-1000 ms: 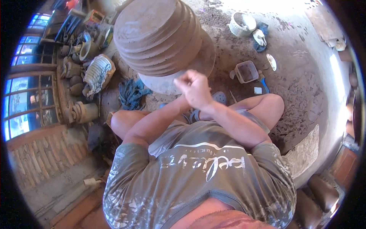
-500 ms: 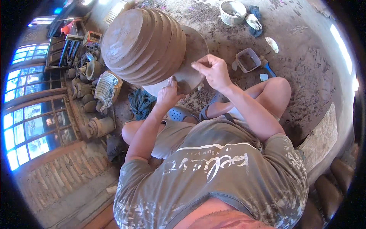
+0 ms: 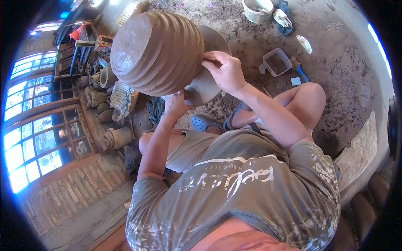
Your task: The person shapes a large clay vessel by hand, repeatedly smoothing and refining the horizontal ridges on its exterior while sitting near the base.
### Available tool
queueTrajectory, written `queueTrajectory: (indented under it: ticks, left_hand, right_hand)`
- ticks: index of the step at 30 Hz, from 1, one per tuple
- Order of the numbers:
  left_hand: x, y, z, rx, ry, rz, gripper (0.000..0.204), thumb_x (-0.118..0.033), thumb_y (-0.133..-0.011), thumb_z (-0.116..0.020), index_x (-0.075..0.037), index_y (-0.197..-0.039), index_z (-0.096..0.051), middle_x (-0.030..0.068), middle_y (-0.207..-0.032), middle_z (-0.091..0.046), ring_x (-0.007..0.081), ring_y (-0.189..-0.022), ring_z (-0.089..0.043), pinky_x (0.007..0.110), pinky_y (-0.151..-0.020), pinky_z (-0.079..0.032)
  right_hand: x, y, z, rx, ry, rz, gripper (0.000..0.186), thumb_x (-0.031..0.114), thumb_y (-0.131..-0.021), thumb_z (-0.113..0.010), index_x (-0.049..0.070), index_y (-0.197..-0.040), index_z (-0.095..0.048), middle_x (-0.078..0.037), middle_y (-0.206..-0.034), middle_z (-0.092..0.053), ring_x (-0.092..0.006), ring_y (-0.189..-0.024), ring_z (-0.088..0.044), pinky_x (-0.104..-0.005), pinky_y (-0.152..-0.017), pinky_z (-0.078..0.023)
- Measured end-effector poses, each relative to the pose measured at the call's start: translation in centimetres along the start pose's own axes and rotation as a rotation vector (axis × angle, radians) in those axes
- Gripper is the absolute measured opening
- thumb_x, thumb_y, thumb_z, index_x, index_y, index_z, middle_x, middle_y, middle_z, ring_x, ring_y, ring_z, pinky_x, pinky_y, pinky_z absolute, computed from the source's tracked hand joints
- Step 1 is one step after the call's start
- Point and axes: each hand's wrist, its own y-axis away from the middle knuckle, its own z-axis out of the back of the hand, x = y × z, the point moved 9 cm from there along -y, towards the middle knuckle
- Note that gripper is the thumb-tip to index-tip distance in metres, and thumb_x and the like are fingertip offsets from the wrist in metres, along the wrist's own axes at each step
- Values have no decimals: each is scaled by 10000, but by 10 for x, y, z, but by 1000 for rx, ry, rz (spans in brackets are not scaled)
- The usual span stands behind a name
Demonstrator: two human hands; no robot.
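A large brown clay pot (image 3: 161,54) with ridged rings round its wall stands on a round grey disc (image 3: 214,42). Its wide, flat top lies toward the left. My right hand (image 3: 226,72) touches the pot's right side low down, thumb and fingers pinched together; what lies between them is hidden. Under the pot's near bulge, my left hand (image 3: 176,104) reaches in with its thumb held apart. The pot covers the tips of its other fingers.
On the muddy floor at right are a plastic tub (image 3: 277,62), a blue-handled brush (image 3: 302,73), a white oval piece (image 3: 304,44) and a white bucket (image 3: 257,10). Several small pots (image 3: 94,98) crowd by the windows at left. A dark cloth (image 3: 155,109) lies below the big pot.
My right hand has moved left and up against the pot's side from a raised pinch. My left hand has shifted slightly left, its fingers further under the bulge.
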Motion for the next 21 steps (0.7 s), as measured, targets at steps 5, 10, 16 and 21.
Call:
queueTrajectory:
  ticks: [5,10,16,21]
  left_hand:
    - [45,-11,-18,-3,1,-133,1008,-416,-655,-974,-55,-1493,-545,195,-1387,-678,391,-1325,-613,465,-1102,-501]
    - [49,-13,2,-20,16,-263,941,-319,-669,-960,-131,-1506,-574,147,-1468,-631,349,-1373,-575,467,-1144,-464]
    - [72,-10,-4,-159,-59,-451,940,-346,-688,-948,-118,-1516,-565,154,-1491,-612,342,-1375,-572,475,-1159,-442]
    - [71,-16,-7,2,34,-271,904,-391,-712,-930,-116,-1497,-577,169,-1492,-602,386,-1396,-538,475,-1159,-447]
  right_hand:
    - [15,2,-6,34,4,90,152,39,-903,-827,-10,-1040,-781,-127,-951,-775,-185,-833,-757,-321,-748,-599]
    - [34,-4,-16,123,164,351,184,147,-833,-876,39,-929,-764,-115,-861,-747,-291,-760,-741,-378,-706,-601]
    - [14,-34,-10,267,196,220,288,215,-773,-940,30,-869,-741,-103,-820,-741,-248,-713,-716,-375,-688,-584]
    - [-26,-81,1,362,234,-65,273,180,-819,-936,-1,-911,-754,-100,-874,-768,-106,-770,-687,-298,-724,-557]
